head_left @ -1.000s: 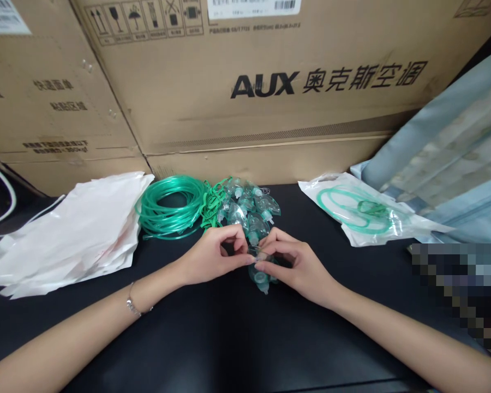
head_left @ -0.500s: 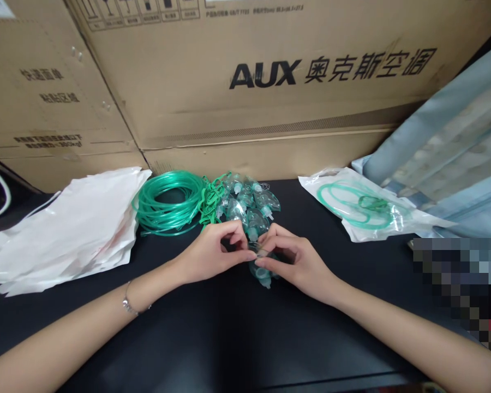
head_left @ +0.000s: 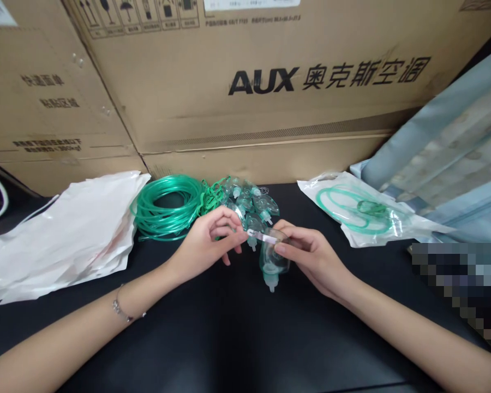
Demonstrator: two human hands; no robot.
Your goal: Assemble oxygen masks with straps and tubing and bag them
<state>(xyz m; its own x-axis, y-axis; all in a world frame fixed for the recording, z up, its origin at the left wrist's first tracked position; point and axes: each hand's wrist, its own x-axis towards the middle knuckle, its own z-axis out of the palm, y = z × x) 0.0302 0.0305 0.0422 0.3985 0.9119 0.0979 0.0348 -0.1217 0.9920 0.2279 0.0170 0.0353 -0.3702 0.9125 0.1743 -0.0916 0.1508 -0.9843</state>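
Observation:
A clear green oxygen mask (head_left: 272,267) hangs from my right hand (head_left: 306,251), whose thumb and fingers pinch its upper edge. Its pale connector points down, above the black table. My left hand (head_left: 216,234) pinches one end of a thin shiny strip (head_left: 264,237) that spans from my fingertips to the top of the mask. It looks like the nose strip; whether its far end is fastened to the mask I cannot tell. Just behind my hands lies a pile of similar masks (head_left: 265,206), partly covered by my left fingers.
To the left lie a coil of green tubing (head_left: 167,218), tangled green straps (head_left: 210,195) and a stack of white pouches (head_left: 73,229). A packaged mask set with tubing (head_left: 352,210) is on the right. Cardboard boxes (head_left: 229,120) stand behind, with a blue curtain (head_left: 442,164) at right.
My hands have moved apart, and the strip now shows stretched between them. The right hand has lifted the mask slightly rightward, away from the pile.

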